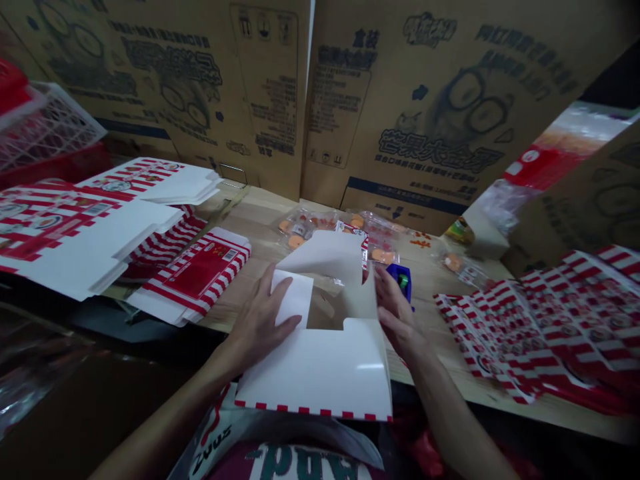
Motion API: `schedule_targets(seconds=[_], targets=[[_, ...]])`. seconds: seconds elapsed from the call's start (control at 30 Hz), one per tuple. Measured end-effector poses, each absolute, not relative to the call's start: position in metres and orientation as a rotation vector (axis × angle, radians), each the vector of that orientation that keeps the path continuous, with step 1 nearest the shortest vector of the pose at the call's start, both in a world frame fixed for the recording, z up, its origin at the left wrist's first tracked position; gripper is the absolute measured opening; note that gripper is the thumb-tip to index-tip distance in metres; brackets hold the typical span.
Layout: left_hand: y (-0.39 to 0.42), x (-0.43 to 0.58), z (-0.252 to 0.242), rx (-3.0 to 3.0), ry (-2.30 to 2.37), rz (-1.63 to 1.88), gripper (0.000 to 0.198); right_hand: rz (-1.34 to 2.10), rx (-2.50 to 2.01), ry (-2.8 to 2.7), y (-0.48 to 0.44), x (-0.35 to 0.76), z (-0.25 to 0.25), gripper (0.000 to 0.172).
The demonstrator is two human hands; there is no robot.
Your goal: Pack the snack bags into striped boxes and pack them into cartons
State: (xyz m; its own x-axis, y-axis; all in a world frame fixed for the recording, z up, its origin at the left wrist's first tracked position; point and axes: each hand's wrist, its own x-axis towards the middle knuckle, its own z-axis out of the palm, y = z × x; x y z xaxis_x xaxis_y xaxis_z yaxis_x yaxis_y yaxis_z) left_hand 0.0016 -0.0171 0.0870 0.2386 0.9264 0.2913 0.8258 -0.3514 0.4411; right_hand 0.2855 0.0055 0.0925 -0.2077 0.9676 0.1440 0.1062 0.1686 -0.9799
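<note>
A half-folded carton (320, 363), white inside with a red-and-white striped edge, rests at the near edge of the wooden table in front of me. My left hand (263, 317) lies against its left side, fingers stretched over a small white flap. My right hand (397, 310) presses on the carton's right wall, fingers curled around its edge. The carton's top flaps (327, 257) stand open toward the back. A blue object (401, 280) sits just behind my right hand.
Stacks of flat red-and-white striped cartons lie at the left (75, 233) and right (550, 327). Clear packets of orange sweets (340, 230) are scattered behind. Tall printed cardboard boxes (400, 100) wall off the back. A white basket (45, 123) stands far left.
</note>
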Motion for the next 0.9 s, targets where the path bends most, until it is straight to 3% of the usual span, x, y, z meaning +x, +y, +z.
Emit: schedule_targets(seconds=[0.1,0.2,0.47,0.6,0.77,0.9], targets=[[-0.018,0.000,0.090,2.333,1.676,0.747,0.053,1.201,-1.110,-1.639,0.012,0.268,0.094,0.098],[-0.017,0.000,0.091,2.352,1.686,0.759,0.054,0.992,-1.343,-1.826,0.012,0.256,0.098,0.113],[-0.017,0.008,0.090,2.446,1.734,0.611,0.048,0.423,-1.599,-2.167,-0.005,0.240,0.095,0.128],[-0.021,0.012,0.096,2.473,1.737,0.511,0.049,0.332,-1.595,-2.220,-0.004,0.241,0.100,0.126],[-0.022,0.011,0.098,2.457,1.733,0.491,0.050,0.325,-1.655,-2.167,-0.005,0.242,0.105,0.110],[-0.020,0.004,0.096,2.469,1.700,0.551,0.051,0.581,-1.501,-2.019,-0.008,0.247,0.099,0.092]])
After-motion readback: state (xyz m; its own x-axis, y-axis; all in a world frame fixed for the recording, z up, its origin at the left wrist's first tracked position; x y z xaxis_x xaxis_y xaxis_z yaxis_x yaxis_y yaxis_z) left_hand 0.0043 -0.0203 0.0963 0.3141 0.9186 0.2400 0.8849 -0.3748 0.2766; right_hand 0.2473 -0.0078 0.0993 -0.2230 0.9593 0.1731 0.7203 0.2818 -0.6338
